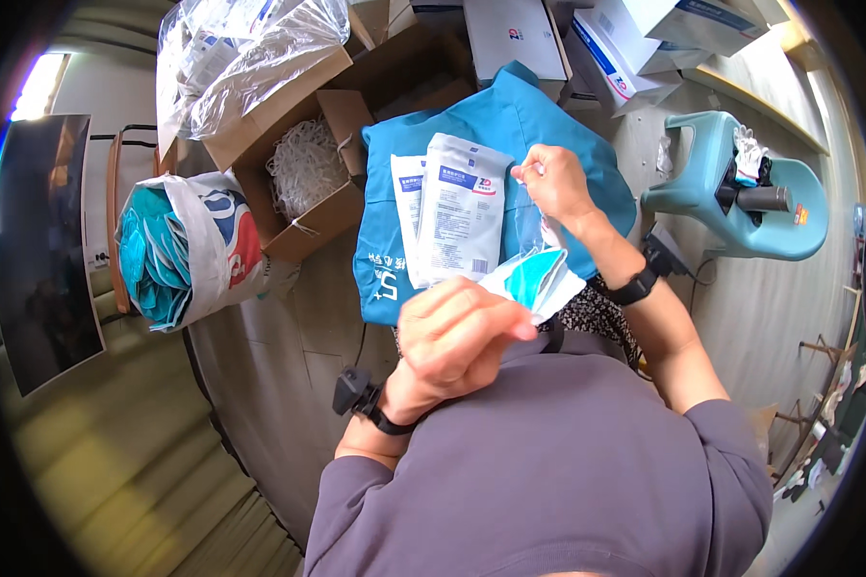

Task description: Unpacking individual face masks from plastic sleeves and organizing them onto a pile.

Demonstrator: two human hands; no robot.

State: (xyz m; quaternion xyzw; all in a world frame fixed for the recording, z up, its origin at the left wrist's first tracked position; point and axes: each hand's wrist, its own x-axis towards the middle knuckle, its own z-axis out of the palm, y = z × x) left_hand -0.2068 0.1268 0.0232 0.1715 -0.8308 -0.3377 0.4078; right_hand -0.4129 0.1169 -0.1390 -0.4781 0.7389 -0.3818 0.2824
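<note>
My left hand [460,337] is closed on the near edge of a white-and-teal face mask bundle [539,279], which fans open in front of my chest. Above it, my right hand [556,188] pinches a thin, clear and whitish strip [531,216] that hangs down toward the masks. Whether the strip joins the bundle I cannot tell. Two printed white packets [464,207] lie overlapping on a blue cloth [573,139] spread before me, just left of my right hand.
On the left, a white sack [223,236] holds many teal masks [154,255]. Beyond it, a cardboard box [303,236] contains white elastic loops [306,171], beside a clear plastic bag [250,62]. White boxes [518,43] stand at the back. A blue-green stool [799,221] carries small items.
</note>
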